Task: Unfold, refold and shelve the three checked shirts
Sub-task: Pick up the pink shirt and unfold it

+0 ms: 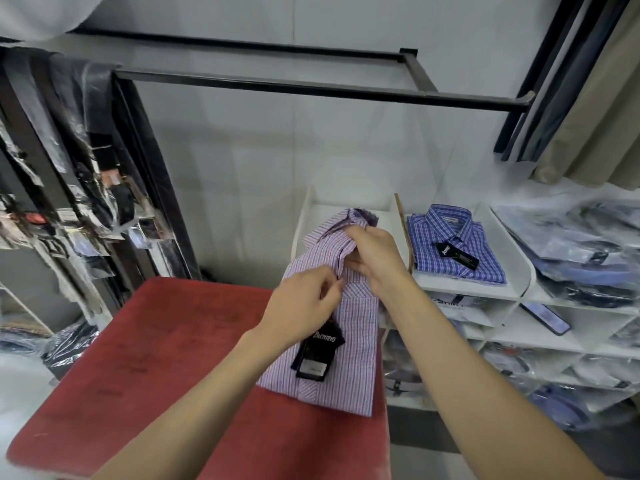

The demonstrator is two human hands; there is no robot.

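Both bare forearms reach forward over a red tabletop (145,358), where a folded pink checked shirt (341,382) is lifted at its collar end while its lower edge rests on the red surface. The left hand (304,306) pinches the button placket with curled fingertips; the right hand (374,254) grips bunched fabric just below the collar. A black hang tag (317,355) dangles under the left wrist. A blue checked shirt (453,247) lies folded on the white shelf (512,285) beyond.
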